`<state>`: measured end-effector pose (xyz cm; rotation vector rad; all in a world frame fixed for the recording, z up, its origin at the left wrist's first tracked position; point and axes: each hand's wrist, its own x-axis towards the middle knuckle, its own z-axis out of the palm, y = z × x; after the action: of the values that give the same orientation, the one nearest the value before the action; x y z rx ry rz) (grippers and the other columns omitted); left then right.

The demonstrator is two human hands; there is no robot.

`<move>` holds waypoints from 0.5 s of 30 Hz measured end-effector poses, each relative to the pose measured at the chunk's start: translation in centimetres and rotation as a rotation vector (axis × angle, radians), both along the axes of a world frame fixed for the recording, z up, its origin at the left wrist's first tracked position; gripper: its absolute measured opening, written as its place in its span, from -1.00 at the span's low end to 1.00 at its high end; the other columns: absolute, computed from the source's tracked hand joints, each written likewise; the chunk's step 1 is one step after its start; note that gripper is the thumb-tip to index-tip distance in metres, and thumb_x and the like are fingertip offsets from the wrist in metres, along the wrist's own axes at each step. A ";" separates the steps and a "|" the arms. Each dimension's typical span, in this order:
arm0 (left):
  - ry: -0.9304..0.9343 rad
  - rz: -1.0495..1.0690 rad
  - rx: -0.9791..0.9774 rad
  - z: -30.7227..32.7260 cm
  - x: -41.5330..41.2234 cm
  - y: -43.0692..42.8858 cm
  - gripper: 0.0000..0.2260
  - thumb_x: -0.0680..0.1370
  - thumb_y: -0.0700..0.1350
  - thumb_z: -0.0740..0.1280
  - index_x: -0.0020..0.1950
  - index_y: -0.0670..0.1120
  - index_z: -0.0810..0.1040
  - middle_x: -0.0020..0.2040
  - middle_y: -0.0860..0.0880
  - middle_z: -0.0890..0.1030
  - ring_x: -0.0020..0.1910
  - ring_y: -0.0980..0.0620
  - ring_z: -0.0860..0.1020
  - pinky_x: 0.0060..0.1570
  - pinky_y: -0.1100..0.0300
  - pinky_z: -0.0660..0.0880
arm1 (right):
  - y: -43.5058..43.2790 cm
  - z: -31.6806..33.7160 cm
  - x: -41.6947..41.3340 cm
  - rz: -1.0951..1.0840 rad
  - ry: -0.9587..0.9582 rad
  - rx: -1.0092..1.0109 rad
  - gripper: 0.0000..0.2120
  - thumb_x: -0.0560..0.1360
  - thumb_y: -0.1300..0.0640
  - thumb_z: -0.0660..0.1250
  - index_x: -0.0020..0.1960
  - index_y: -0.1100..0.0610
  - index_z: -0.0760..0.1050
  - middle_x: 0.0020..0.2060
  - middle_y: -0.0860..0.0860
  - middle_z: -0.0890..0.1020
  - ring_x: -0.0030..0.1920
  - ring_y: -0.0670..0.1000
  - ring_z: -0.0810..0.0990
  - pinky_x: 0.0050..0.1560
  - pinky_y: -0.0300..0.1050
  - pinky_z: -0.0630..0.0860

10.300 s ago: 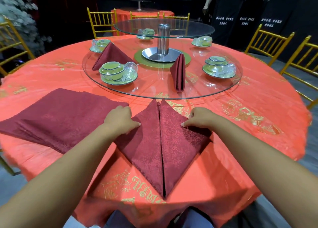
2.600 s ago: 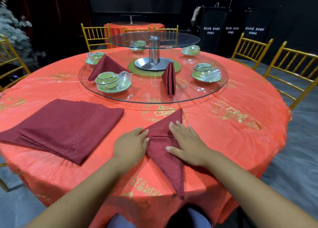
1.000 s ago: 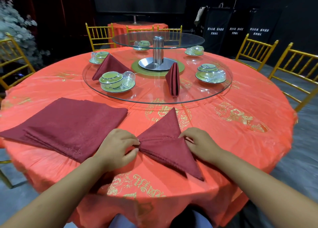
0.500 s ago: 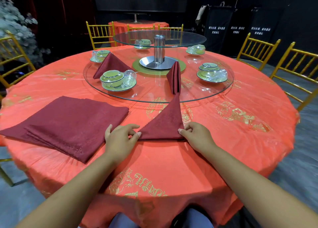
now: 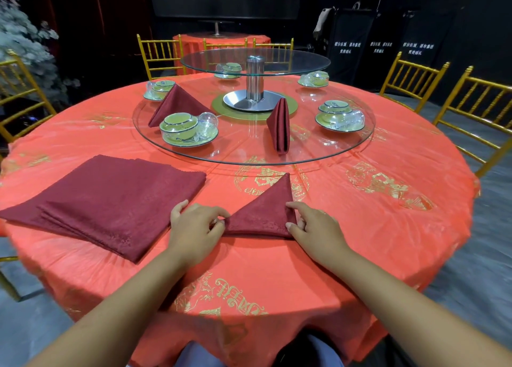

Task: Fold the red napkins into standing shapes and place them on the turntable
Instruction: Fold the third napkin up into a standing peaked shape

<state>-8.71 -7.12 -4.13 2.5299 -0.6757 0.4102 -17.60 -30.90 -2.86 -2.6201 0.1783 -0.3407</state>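
Red napkin (image 5: 263,214) folded to flat triangle, lying on desk (image 5: 360,228) just short of turntable (image 5: 243,152); left hand (image 5: 194,228) pinches its left corner, right hand (image 5: 313,228) pinches right corner; not yet standing; done: tent napkin (image 5: 177,105) and upright napkin (image 5: 279,125) on turntable; to do: stack of flat napkins (image 5: 110,200) beside left hand; judged under halfway

left hand (image 5: 194,228) pinches triangle napkin (image 5: 263,214) corner | right hand (image 5: 313,225) pinches opposite corner
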 end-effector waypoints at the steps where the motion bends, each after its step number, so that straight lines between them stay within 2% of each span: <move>1: -0.001 0.005 0.020 0.2 -0.1 -0.1 -0.71 0.44 0.01 0.11 -0.04 0.15 0.61 -0.35 0.16 0.50 -0.11 0.13 0.46 0.39 -0.03 0.04 | 0.0 0.0 0.0 0.003 0.003 -0.032 -0.60 0.53 0.01 0.26 0.36 -0.09 0.37 -0.26 -0.12 0.48 0.00 0.06 0.51 0.04 -0.04 0.39; 4: -0.026 0.036 0.137 0.7 -0.6 -0.5 -0.64 0.44 0.00 0.08 0.08 0.08 0.60 -0.25 0.12 0.50 -0.01 0.06 0.50 0.42 -0.09 0.01 | 0.0 -0.1 0.1 -0.002 0.029 -0.102 -0.61 0.54 -0.05 0.22 0.37 -0.14 0.36 -0.17 -0.09 0.50 0.06 0.05 0.48 0.10 -0.04 0.36; 7: -0.024 0.086 0.242 1.5 -1.4 -1.9 -0.64 0.57 0.06 0.09 0.32 0.06 0.46 0.16 0.05 0.52 0.28 0.03 0.42 0.45 -0.19 -0.10 | -0.1 -0.2 0.3 -0.008 0.045 -0.120 -0.61 0.55 -0.07 0.21 0.37 -0.16 0.35 -0.15 -0.09 0.50 0.08 0.04 0.47 0.11 -0.03 0.34; 9: 0.001 0.035 0.260 1.9 -1.9 -3.5 -0.52 0.59 0.20 0.04 0.47 0.07 0.27 0.45 0.04 0.33 0.48 0.07 0.20 0.39 -0.21 -0.33 | -0.1 -0.3 0.4 -0.010 0.045 -0.132 -0.61 0.55 -0.09 0.20 0.37 -0.17 0.34 -0.15 -0.10 0.49 0.08 0.04 0.47 0.11 -0.02 0.33; 11: 0.036 -0.066 0.312 2.1 -2.2 -5.3 -0.41 0.56 0.29 -0.08 0.55 0.09 0.08 0.56 0.05 0.10 0.54 0.10 -0.02 0.34 -0.19 -0.45 | -0.1 -0.3 0.4 -0.016 0.047 -0.142 -0.61 0.54 -0.10 0.20 0.37 -0.18 0.34 -0.14 -0.09 0.50 0.08 0.04 0.47 0.12 -0.02 0.32; 15: 0.198 -0.134 0.473 1.5 -1.5 -7.0 -0.37 0.55 0.33 -0.15 0.56 0.11 -0.12 0.59 0.04 -0.12 0.54 0.10 -0.19 0.40 -0.20 -0.35 | -0.1 -0.3 0.3 -0.024 0.033 -0.187 -0.59 0.54 -0.12 0.20 0.38 -0.19 0.35 -0.06 -0.05 0.50 0.12 0.06 0.44 0.14 -0.03 0.33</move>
<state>-10.25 -14.15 -2.62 2.8847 -0.9461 -0.0592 -17.25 -31.01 -3.18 -2.8117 0.1980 -0.3379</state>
